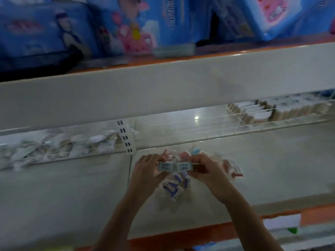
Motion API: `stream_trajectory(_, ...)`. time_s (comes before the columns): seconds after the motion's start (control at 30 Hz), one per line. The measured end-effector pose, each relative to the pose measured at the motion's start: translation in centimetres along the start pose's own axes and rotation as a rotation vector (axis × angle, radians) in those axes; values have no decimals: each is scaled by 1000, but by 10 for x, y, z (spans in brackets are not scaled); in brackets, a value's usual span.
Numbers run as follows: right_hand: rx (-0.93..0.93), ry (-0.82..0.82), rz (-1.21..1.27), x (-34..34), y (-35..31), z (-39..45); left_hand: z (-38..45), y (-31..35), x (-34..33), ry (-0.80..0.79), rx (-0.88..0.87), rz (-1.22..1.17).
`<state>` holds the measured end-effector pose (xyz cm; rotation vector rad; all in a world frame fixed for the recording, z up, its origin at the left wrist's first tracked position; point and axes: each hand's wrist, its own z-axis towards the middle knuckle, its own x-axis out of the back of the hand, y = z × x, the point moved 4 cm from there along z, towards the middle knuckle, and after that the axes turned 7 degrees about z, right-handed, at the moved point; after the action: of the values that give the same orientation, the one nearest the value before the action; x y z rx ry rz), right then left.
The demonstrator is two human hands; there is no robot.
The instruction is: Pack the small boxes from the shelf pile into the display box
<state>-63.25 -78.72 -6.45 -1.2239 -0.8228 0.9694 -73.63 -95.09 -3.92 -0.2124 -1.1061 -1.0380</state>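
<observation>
Dim shop shelf, boxes heaped loose at its middle. Left hand and right hand each pinch one barcoded box, ends touching, above the heap. Display box not visible. Light pinches, I reckon; one could drop and scatter the heap.
</observation>
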Motion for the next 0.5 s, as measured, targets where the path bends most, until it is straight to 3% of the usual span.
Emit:
stream_trajectory(0.27, -61, -263, 229, -129, -10, 10, -71, -68, 90, 71, 162, 60)
stream_trajectory(0.5, -114, -381, 375, -282, -15, -9, -167, -148, 187, 115, 335, 50)
